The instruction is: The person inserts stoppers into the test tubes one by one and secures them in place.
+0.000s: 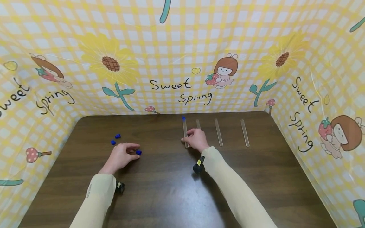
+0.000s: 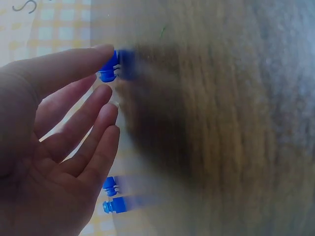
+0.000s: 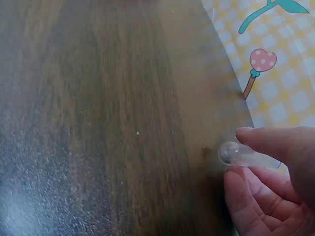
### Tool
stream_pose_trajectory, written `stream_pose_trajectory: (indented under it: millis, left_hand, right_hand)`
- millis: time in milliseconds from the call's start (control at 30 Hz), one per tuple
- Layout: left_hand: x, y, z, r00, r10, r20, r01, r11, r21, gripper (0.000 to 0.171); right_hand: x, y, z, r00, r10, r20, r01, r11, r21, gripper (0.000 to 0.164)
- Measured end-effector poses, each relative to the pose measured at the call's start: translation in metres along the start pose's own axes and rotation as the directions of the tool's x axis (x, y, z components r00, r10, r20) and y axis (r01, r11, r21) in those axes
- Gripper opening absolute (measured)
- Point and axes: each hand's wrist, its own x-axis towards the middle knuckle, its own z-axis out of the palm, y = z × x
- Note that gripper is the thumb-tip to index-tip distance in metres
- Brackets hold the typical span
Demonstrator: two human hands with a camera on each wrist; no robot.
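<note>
My left hand reaches over the table with its fingers loosely spread. A small blue stopper lies by its thumb and index fingertips; in the left wrist view the thumb partly hides that stopper. Two more blue stoppers lie on the table just beyond this hand. My right hand pinches a clear test tube near its rounded lower end, with a blue stopper at the far end. In the right wrist view the tube's rounded end shows between thumb and finger.
Three more clear tubes lie to the right: one partly behind my right hand, another beside it, the last furthest right. A checked yellow cloth surrounds the dark wooden table at the back and sides.
</note>
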Motion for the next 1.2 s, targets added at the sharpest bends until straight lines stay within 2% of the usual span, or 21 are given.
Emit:
stream_pose_trajectory:
  millis: [300,867,1200]
  left_hand:
    - [0.002,-0.002,0.002,1.0,0.006,0.007,-0.006,1.0,0.016,0.032]
    - [0.006,-0.001,0.005,1.0,0.024,0.005,-0.024,0.999,0.043,0.025]
    - [0.008,0.002,0.011,0.999,0.039,0.003,-0.039,0.997,0.065,0.024]
  right_hand:
    - [0.003,0.003,0.002,0.999,0.035,-0.007,-0.035,0.999,-0.019,0.039]
    - [0.004,0.002,0.005,0.999,0.032,-0.013,-0.032,0.999,-0.028,0.039]
    - [0.004,0.004,0.006,0.999,0.02,-0.028,-0.021,0.999,-0.026,0.041]
